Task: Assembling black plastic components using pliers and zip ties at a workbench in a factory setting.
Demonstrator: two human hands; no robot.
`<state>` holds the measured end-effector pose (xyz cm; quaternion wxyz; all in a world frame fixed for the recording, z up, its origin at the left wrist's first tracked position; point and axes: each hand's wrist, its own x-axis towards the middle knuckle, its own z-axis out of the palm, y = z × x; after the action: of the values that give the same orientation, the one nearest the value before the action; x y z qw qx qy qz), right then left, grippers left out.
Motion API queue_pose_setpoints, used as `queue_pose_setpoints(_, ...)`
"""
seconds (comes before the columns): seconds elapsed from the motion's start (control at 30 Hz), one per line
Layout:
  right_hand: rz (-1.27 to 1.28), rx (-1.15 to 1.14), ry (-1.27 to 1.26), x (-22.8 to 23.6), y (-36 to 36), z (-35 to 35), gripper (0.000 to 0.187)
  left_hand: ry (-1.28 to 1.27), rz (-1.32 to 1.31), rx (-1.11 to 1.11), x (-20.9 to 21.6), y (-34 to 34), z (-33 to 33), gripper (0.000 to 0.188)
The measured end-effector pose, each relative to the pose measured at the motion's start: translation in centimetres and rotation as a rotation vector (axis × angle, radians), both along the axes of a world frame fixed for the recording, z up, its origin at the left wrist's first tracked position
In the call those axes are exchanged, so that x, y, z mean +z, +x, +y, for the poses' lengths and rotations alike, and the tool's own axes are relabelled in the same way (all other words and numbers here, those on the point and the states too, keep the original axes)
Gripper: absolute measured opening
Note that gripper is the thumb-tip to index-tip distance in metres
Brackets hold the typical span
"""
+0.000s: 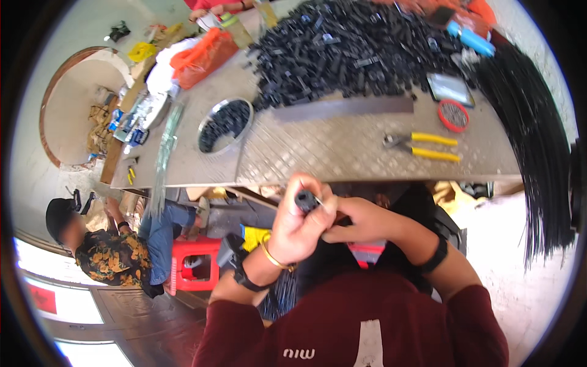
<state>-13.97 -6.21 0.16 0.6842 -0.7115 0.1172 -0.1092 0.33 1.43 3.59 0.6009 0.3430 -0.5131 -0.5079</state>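
Observation:
Just off the table's near edge, my left hand [292, 229] is closed around a black tubular piece [305, 200] with a round hole in its end. My right hand [359, 219] presses up against the left one, its fingers bent. Whatever it grips is hidden between the two hands. On the table in front lie pliers [422, 146] with yellow handles. A heap of small black parts [342, 49] covers the table's far side, behind a flat dark strip [345, 109].
A round metal bowl [243, 136] holds black parts. Near a red dish [452, 115] of small metal pieces, long black strands [532, 140] hang over the right edge. Clear strands [165, 156] overhang the front. Left, a person [113, 251] sits by a red stool [194, 264]. Another person's hands show at the far side.

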Motion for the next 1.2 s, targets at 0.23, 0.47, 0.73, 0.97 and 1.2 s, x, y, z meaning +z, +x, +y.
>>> queue_pose_setpoints(0.23, -0.223, -0.410, -0.680, 5.7, -2.8, 0.0, 0.044, -0.096, -0.322, -0.003, -0.3, 0.2, -0.1, 0.022)
queue_pose_setpoints(0.47, -0.239, -0.538, -0.702, 5.0, -2.9, 1.6, 0.028, 0.000, -0.416, -0.085, -0.8, 0.4, 0.5, 0.021)
queue_pose_setpoints(0.73, -0.292, -0.567, 0.106, 2.4, -2.4, 2.8, 0.012, -0.014, -0.402, 0.061, -2.1, -1.1, 0.3, 0.014)
queue_pose_setpoints(0.97, -0.292, -0.783, -0.681, 3.3, -2.7, 2.6, 0.010, -0.031, -0.485, 0.207, -2.7, -2.0, -0.3, 0.014)
queue_pose_setpoints(1.2, -0.051, -0.560, -1.097, 5.5, -5.4, -0.1, 0.009, -0.189, -0.522, 0.029, -2.2, -2.7, -0.9, 0.014)
